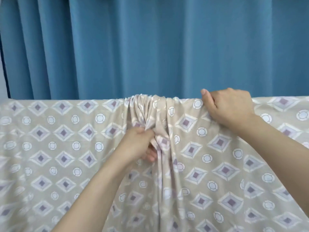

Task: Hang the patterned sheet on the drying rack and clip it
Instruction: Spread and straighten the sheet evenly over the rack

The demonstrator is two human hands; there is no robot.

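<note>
The patterned sheet (55,134), beige with mauve diamonds and pale circles, hangs over a bar that it hides and fills the lower half of the view. At the middle of the top edge it is bunched into tight folds (147,104). My left hand (138,144) grips that gathered bundle a little below the top. My right hand (229,106) holds the top edge to the right of the bunch, fingers curled over it and thumb up. The rack itself and any clips are hidden.
A blue pleated curtain (150,47) hangs close behind the sheet across the whole background. A strip of pale wall (2,77) shows at the far left edge.
</note>
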